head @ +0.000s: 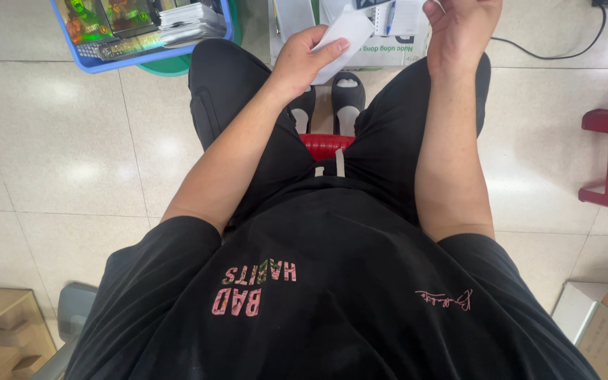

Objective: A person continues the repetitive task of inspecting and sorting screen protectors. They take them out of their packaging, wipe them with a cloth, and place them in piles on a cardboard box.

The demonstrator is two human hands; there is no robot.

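My left hand [304, 60] pinches the white paper [343, 35]; it slants up-right toward my right hand [459, 28], whose fingers I can't tell.

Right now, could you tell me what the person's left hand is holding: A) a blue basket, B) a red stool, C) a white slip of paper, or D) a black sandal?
C: the left hand pinches a white slip of paper between thumb and fingers, while the blue basket sits on the floor to the side, untouched.
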